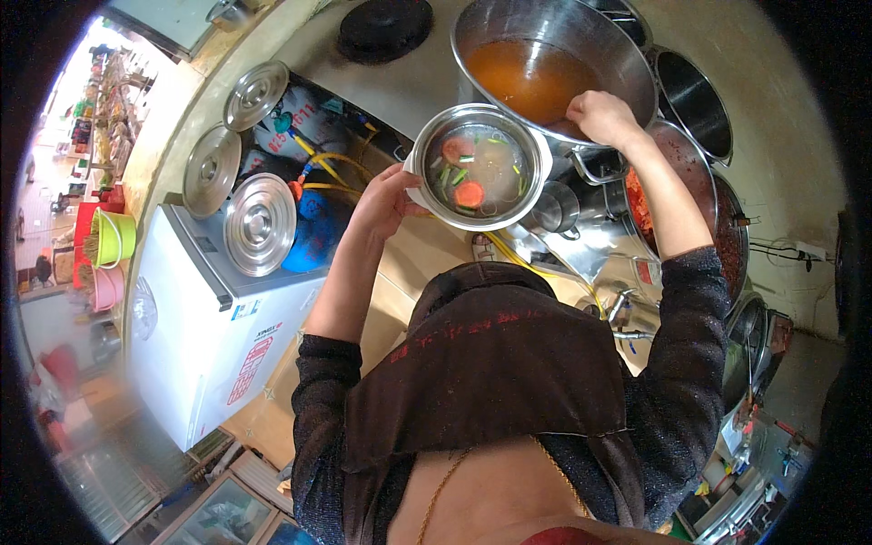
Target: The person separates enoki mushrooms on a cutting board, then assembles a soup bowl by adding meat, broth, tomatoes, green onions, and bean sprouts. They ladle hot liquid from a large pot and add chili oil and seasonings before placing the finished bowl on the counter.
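My left hand (385, 204) grips the left side of a round steel pot with a white rim (485, 223). In it is a clear broth (501, 167) with orange-red slices (469, 195) and cut green onion (447, 178). Above the near-right rim of a large steel stockpot (470, 58), my right hand (603, 116) has its fingers curled. Whether anything is between those fingers cannot be made out. Orange-brown liquid (518, 71) covers the bottom of the stockpot. The held pot is close against the stockpot's near-left side in the view.
Pots with red contents (734, 238) stand to the right. Three steel lids (260, 223) are at the left, one on a white freezer (204, 327). A blue gas cylinder (313, 228) and yellow hoses (334, 185) sit beyond it. A round black object (385, 28) lies on the counter.
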`<state>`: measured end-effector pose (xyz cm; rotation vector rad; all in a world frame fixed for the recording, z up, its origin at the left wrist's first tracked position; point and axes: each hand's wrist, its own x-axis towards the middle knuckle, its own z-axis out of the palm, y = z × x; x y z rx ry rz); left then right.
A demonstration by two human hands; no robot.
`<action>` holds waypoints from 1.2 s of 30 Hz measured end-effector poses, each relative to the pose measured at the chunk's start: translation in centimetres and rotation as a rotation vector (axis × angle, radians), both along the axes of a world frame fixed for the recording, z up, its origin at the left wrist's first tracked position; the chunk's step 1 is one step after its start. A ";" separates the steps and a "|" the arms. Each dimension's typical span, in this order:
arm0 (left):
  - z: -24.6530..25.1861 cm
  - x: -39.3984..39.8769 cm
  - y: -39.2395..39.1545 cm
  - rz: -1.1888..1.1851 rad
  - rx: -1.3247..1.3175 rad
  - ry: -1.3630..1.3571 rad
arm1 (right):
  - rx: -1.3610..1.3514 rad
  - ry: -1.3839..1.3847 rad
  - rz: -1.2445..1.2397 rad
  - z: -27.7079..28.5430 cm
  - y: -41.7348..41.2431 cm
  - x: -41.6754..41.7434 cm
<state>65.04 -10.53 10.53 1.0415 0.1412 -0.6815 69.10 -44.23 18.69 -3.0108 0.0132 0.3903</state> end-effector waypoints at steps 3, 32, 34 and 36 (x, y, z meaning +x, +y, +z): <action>0.6 -0.2 -0.1 -0.019 0.025 0.008 | 0.199 0.066 -0.013 -0.8 -1.8 0.5; -1.4 -15.4 10.2 0.469 0.137 0.001 | 0.645 -0.103 0.937 1.9 15.3 -7.5; -2.2 -18.8 11.0 0.590 0.132 -0.016 | 0.779 0.008 0.865 -0.1 16.2 -5.8; -1.6 -22.5 11.4 0.794 0.019 -0.065 | 0.884 0.025 0.917 -1.0 18.5 -4.1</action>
